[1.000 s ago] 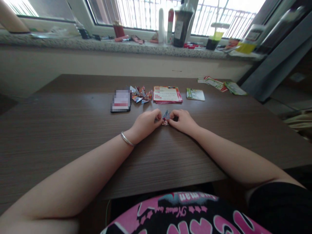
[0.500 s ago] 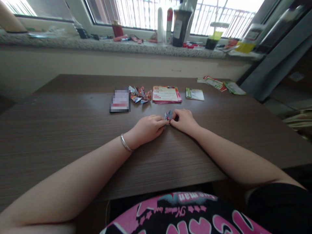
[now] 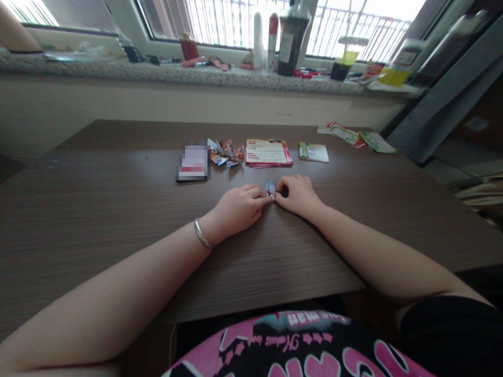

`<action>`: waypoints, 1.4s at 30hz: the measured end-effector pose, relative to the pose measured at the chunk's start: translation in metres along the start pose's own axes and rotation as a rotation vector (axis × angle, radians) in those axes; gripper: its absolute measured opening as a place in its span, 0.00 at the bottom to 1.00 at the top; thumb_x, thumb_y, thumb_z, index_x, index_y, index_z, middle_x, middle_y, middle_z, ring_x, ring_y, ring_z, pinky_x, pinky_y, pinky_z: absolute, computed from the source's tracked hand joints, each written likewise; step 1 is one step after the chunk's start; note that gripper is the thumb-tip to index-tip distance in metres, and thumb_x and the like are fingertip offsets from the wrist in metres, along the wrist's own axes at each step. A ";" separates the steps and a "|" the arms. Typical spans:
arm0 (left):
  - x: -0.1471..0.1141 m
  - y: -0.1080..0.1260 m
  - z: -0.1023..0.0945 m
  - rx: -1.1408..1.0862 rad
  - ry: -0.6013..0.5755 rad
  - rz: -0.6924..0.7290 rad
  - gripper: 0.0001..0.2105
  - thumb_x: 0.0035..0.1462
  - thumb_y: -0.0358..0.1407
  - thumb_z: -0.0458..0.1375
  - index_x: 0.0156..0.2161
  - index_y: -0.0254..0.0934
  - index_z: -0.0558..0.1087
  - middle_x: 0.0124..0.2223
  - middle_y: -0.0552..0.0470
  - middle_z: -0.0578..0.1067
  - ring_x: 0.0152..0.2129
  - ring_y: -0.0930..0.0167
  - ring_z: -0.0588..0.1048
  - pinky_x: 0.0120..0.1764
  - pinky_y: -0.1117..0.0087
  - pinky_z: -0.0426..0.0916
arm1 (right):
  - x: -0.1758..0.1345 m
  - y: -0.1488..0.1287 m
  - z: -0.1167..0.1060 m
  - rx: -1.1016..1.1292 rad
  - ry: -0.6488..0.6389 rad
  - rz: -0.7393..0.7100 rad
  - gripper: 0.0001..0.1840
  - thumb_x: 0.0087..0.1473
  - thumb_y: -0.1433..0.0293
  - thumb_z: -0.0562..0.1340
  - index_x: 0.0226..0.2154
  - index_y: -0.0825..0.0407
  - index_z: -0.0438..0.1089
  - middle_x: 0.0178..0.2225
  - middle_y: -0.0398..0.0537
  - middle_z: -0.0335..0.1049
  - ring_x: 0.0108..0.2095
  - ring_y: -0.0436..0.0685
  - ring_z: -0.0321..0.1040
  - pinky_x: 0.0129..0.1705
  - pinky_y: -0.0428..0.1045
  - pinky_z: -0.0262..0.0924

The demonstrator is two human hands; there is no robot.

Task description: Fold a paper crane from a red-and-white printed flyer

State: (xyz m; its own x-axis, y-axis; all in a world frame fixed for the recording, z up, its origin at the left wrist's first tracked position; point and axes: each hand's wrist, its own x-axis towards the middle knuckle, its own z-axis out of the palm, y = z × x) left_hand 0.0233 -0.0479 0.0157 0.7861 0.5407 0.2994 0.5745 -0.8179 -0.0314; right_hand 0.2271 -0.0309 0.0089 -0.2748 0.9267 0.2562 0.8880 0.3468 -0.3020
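Between my fingertips, just above the table, is a small folded paper piece [image 3: 269, 187], bluish-white with some red. My left hand [image 3: 244, 205], with a silver bangle at the wrist, pinches its lower left side. My right hand [image 3: 296, 192] has thumb and forefinger closed in a ring at its right edge. Beyond my hands lies a cluster of folded paper pieces [image 3: 227, 154] in red, orange and white. Beside it is a stack of printed paper sheets [image 3: 269, 153] with red edges, and farther right a smaller green-and-white stack of paper [image 3: 314, 152].
A dark flat object with a blurred-out face [image 3: 193, 163] lies left of the folded pieces. Loose green and red papers [image 3: 346, 134] lie at the table's [image 3: 98, 220] far right. Bottles [image 3: 293, 44] and small items line the stone windowsill [image 3: 157, 73] behind.
The paper piece between my fingers looks narrower and more upright, its spread folds brought together. My right fingers have shifted slightly; my left hand is nearly still.
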 end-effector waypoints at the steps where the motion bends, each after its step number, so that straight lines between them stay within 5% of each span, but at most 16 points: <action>1: 0.000 0.000 0.000 -0.001 -0.004 -0.006 0.17 0.60 0.30 0.51 0.51 0.38 0.74 0.45 0.44 0.77 0.47 0.63 0.73 0.50 0.61 0.70 | 0.000 0.000 0.000 0.006 -0.001 -0.006 0.07 0.48 0.63 0.62 0.28 0.50 0.70 0.32 0.48 0.74 0.38 0.61 0.65 0.42 0.54 0.52; 14: -0.002 -0.004 0.007 -0.091 0.026 -0.034 0.16 0.60 0.30 0.52 0.52 0.40 0.73 0.58 0.45 0.70 0.52 0.63 0.71 0.54 0.59 0.68 | -0.007 0.000 -0.003 -0.026 -0.009 -0.096 0.13 0.54 0.64 0.60 0.40 0.48 0.76 0.43 0.48 0.76 0.44 0.62 0.66 0.46 0.56 0.53; 32: 0.000 -0.013 0.006 -0.249 0.011 0.013 0.16 0.60 0.31 0.54 0.52 0.38 0.73 0.57 0.45 0.72 0.53 0.63 0.71 0.57 0.57 0.65 | -0.004 0.007 0.002 -0.002 0.012 -0.055 0.11 0.52 0.62 0.62 0.36 0.51 0.74 0.42 0.52 0.73 0.48 0.64 0.64 0.53 0.59 0.54; 42: -0.006 -0.016 0.009 -0.188 0.028 0.042 0.16 0.60 0.30 0.54 0.52 0.40 0.72 0.61 0.43 0.67 0.59 0.61 0.65 0.58 0.54 0.63 | 0.001 0.027 0.012 0.182 -0.037 -0.230 0.10 0.55 0.63 0.62 0.39 0.47 0.74 0.49 0.49 0.71 0.53 0.59 0.62 0.58 0.58 0.51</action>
State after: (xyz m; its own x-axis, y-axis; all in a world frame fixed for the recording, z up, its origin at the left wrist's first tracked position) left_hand 0.0116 -0.0359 0.0062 0.8005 0.5018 0.3277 0.4866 -0.8634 0.1335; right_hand 0.2468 -0.0184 -0.0097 -0.4774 0.8242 0.3045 0.7208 0.5655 -0.4007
